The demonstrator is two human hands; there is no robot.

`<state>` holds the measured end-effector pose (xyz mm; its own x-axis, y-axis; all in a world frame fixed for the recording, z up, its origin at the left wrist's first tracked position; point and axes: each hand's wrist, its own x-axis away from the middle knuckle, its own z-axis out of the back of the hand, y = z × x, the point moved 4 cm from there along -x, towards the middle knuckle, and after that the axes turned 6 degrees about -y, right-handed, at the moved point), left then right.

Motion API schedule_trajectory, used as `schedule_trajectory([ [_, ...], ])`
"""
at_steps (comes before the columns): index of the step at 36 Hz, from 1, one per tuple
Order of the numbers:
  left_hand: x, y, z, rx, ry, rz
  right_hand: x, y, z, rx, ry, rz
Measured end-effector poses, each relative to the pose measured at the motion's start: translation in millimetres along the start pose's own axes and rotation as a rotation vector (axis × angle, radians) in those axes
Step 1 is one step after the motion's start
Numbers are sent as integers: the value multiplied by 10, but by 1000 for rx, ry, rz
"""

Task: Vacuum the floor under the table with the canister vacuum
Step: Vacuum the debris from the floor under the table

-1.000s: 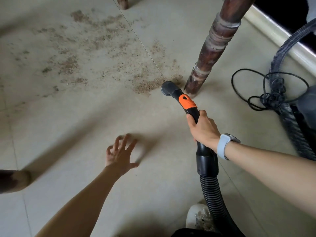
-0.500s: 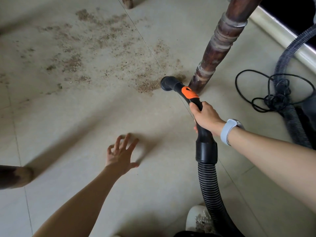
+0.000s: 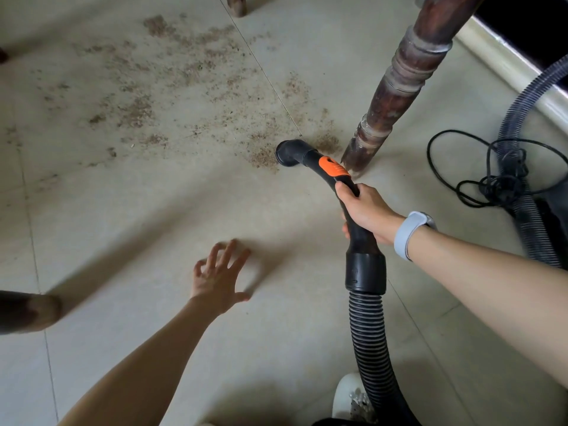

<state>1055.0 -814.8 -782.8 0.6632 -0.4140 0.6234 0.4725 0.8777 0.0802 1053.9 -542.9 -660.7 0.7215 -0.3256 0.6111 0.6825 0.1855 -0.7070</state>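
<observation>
Early going: right hand [image 3: 367, 210] grips vacuum handle [image 3: 344, 192], nozzle [image 3: 289, 152] at the near edge of the crumbs [image 3: 172, 75], most of the floor [image 3: 153, 226] unswept; left hand [image 3: 219, 276] fingers spread, empty.

right hand [image 3: 367, 210] curled in a grip, forearm stretched forward from lower right. left hand [image 3: 218, 276] reaches out low, fingers spread and slightly bent, holding nothing.
</observation>
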Motion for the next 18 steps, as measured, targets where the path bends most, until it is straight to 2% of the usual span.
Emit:
schedule_trajectory([
  [18,-12,0,-1,31,-14,13,68,-28,36,-101,-44,-22],
])
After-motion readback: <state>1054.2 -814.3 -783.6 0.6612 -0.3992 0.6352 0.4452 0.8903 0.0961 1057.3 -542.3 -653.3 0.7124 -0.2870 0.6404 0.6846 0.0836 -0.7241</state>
